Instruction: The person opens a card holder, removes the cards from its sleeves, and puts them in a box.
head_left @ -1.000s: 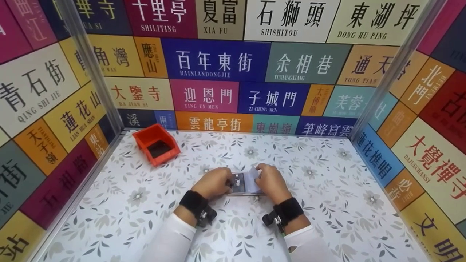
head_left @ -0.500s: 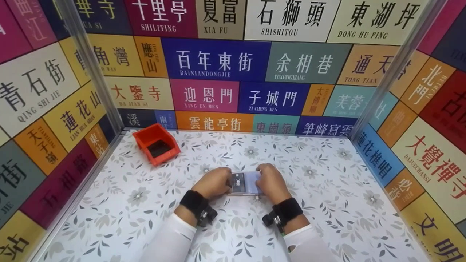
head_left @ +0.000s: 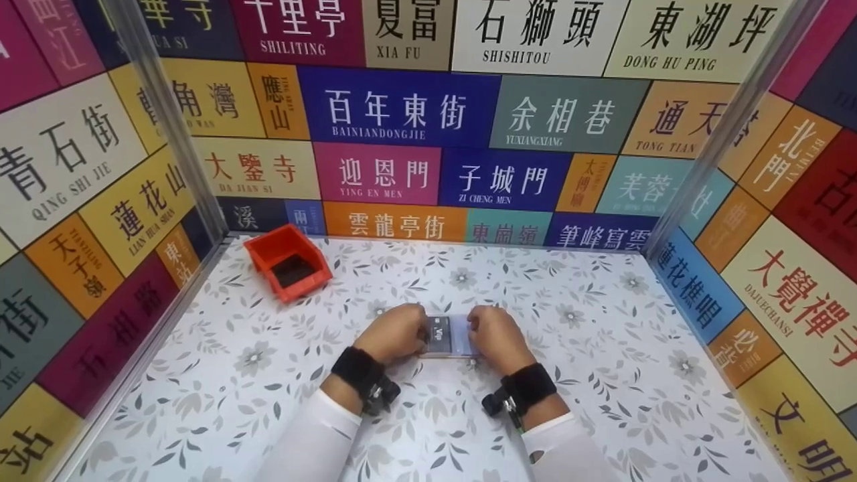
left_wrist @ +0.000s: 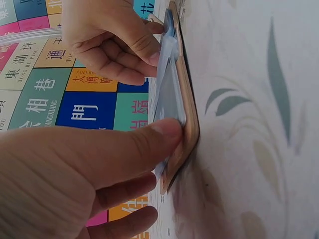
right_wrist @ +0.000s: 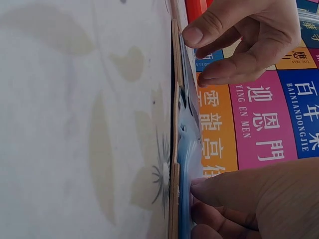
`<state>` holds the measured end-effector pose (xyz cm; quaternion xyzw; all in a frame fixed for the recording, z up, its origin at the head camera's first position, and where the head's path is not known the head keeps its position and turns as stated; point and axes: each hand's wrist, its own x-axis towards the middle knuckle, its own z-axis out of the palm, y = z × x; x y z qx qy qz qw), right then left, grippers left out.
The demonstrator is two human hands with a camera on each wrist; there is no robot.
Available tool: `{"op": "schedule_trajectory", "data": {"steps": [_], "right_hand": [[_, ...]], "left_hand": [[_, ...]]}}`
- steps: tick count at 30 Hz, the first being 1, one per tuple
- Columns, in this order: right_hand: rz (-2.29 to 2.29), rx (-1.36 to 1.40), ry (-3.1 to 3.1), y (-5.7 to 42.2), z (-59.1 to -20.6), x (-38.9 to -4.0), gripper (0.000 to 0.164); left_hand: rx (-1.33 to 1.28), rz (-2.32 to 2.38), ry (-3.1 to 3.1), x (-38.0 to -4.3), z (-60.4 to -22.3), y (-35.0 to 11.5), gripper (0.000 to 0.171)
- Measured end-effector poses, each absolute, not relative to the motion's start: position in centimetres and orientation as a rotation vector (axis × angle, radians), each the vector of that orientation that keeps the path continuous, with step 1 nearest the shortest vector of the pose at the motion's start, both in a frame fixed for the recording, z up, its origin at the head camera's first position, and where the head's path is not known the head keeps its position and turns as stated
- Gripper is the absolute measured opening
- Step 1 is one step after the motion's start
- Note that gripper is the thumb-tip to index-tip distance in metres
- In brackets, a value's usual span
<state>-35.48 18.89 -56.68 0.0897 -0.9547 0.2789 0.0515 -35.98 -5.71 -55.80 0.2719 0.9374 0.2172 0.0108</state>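
An open card holder with a tan edge lies flat on the table between my hands. A dark card marked "Vip" shows in its left part; a clear plastic sleeve covers the right part. My left hand holds the left end, its thumb on the sleeve side and its fingers at the edges. At the right end my right hand grips the holder, with thumb and curled fingertips against the plastic. Some fingertips are hidden in the head view.
An orange-red bin with something dark in it stands at the back left of the table. The tabletop has a floral pattern. Printed walls rise at the back and on both sides.
The clear sleeve, raised by my right hand a second ago, now lies flatter. My right hand has shifted slightly left over it. My left hand stays at the left end.
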Motion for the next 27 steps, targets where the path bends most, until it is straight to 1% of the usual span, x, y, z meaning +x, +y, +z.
{"op": "schedule_trajectory", "data": {"steps": [10, 18, 21, 24, 27], "right_hand": [[0.838, 0.278, -2.88, 18.8, -56.7, -35.4, 0.021], [0.84, 0.254, -2.862, 18.7, -56.8, -35.5, 0.015], [0.884, 0.219, -2.866, 18.5, -56.9, -35.6, 0.014], [1.004, 0.177, -2.863, 18.1, -57.1, -35.7, 0.017], [1.142, 0.15, -2.858, 17.7, -57.2, -35.8, 0.026]], "left_hand": [[0.849, 0.674, 2.914, -35.9, -55.7, -5.5, 0.013], [0.872, 0.708, 2.926, -35.9, -56.0, -5.2, 0.025], [0.893, 0.685, 2.939, -35.9, -56.1, -5.2, 0.026], [0.914, 0.657, 2.944, -36.0, -56.2, -5.2, 0.024], [0.942, 0.629, 2.948, -36.1, -56.3, -5.1, 0.02]]}}
